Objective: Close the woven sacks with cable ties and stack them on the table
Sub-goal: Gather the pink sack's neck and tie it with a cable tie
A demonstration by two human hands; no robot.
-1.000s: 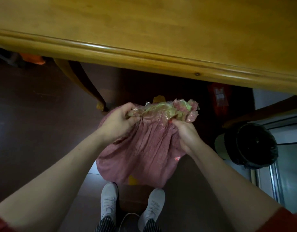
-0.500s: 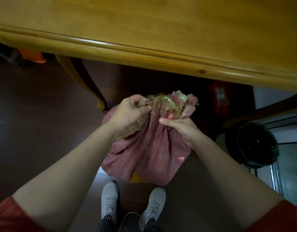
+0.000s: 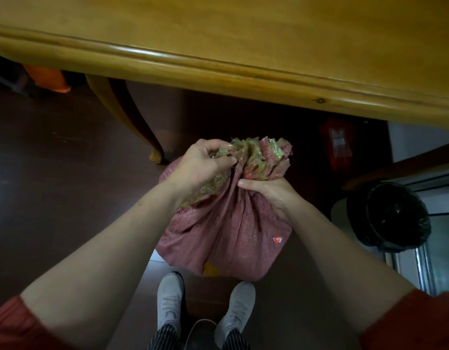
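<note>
A pink woven sack [image 3: 228,233] with a clear plastic liner stands on the floor just in front of my feet, below the wooden table [image 3: 243,46]. Its mouth [image 3: 264,155] is bunched into folds that stick up. My left hand [image 3: 200,168] pinches the left part of the gathered mouth and liner. My right hand [image 3: 266,190] grips the neck of the sack just under the bunched top. No cable tie is visible.
The table's edge [image 3: 218,69] runs across above the sack, with a curved leg [image 3: 132,122] at the left. A black-lined bin [image 3: 387,218] stands at the right. A red object [image 3: 337,142] sits under the table. My shoes [image 3: 170,299] are close to the sack.
The sack's mouth has been gathered tighter. My right hand slid in from the right side to close round the neck, and my left hand moved closer to it.
</note>
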